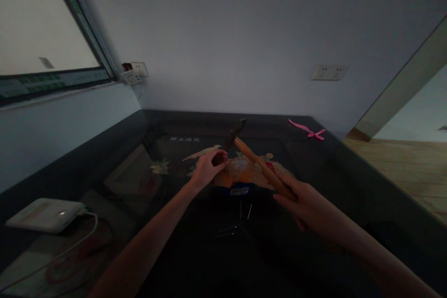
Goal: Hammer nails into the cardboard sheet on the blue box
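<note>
My right hand (296,198) is wrapped round the wooden handle of a hammer (256,162), which slants up and left. Its dark metal head hangs close above my left hand (209,166). The left fingers are pinched together just under that head; whatever they hold is too small and too shaded to make out. Below both lies an orange and tan patterned piece (246,172), with a blue thing bearing a white label (239,191) beneath its front edge. Several thin metal nails (227,234) are scattered on the dark table nearer to me.
The dark glossy table (195,260) has flower pictures and white lettering. A white power bank (49,215) with a cable lies at left, a pink ribbon (310,131) at the far right. Behind stands a wall with a socket (328,72); a window frame is at left.
</note>
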